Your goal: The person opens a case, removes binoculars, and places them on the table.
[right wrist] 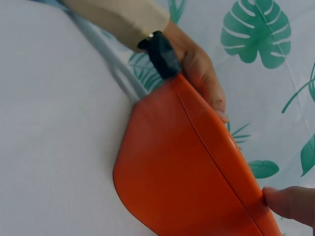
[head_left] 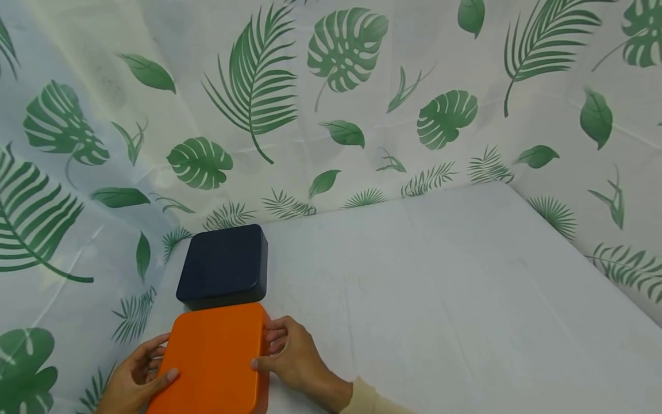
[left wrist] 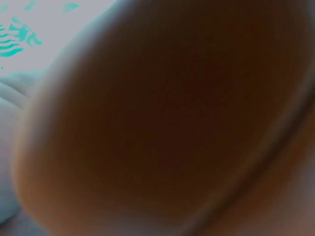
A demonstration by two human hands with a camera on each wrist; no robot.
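The orange box (head_left: 212,356) lies between the two hands, lid up, its near end cut off by the bottom of the head view. A seam runs along its side in the right wrist view; whether its base rests fully on the table is unclear. On the box's left side, the left hand (head_left: 135,376) grips it, thumb laid over the lid and the fingers bent against the side wall. On the box's right side, the right hand (head_left: 295,351) holds it too, thumb on the lid's edge and curled fingers against the wall. Just beyond the box's far edge lies a dark navy box (head_left: 222,264) of similar shape; whether the two touch cannot be told. A beige sleeve (head_left: 369,399) shows behind the right hand, to the right of the orange box. Above the box's edge in the right wrist view, a dark band (right wrist: 164,55) crosses the left wrist. The white table (head_left: 439,299) stretches away to the orange box's right, and a leaf-printed curtain (head_left: 372,149) rises beyond and to its left. The left wrist view is mostly a brown blur.
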